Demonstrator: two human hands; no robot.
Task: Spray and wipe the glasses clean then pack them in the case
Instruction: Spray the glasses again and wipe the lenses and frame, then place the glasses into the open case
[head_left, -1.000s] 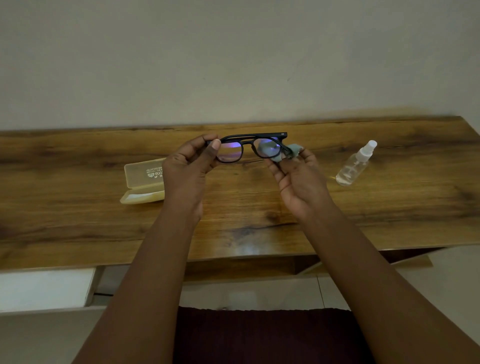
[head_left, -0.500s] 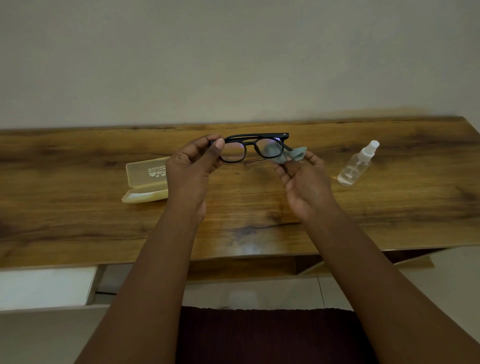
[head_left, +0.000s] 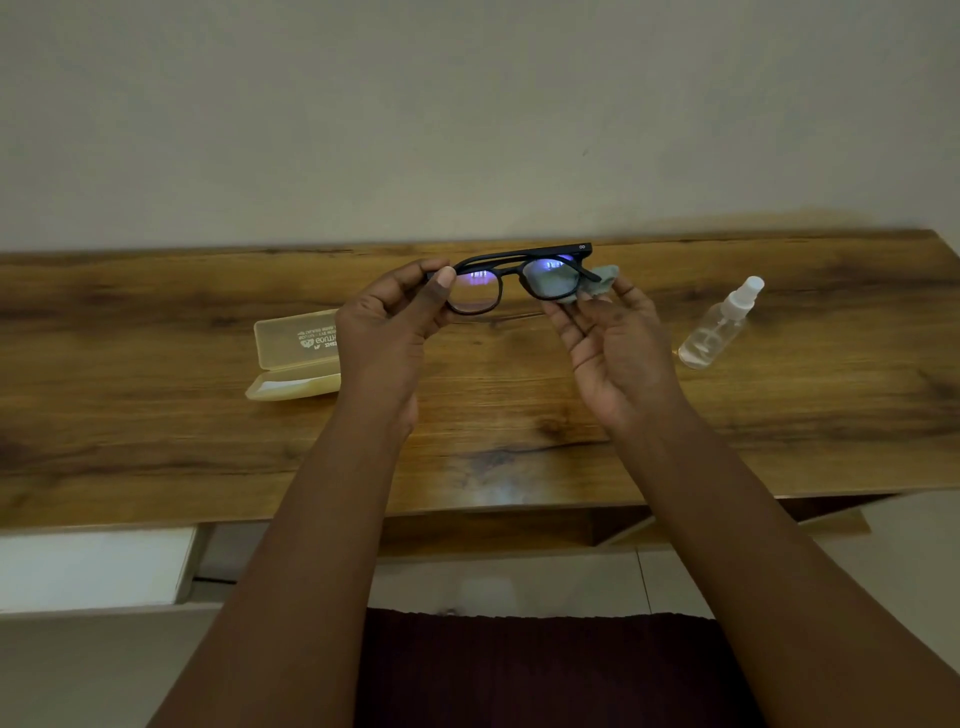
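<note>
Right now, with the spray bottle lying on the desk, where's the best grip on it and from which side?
Probably the clear body of the spray bottle, taken from above with fingers across its width. It lies on its side on the desk, white nozzle angled away toward the wall, and nothing crowds it. The right hand is nearest, though it holds the cloth.

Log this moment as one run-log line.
step: wiping | left hand: holds glasses | right hand: cloth on lens | case: open | spray bottle: on table
</note>
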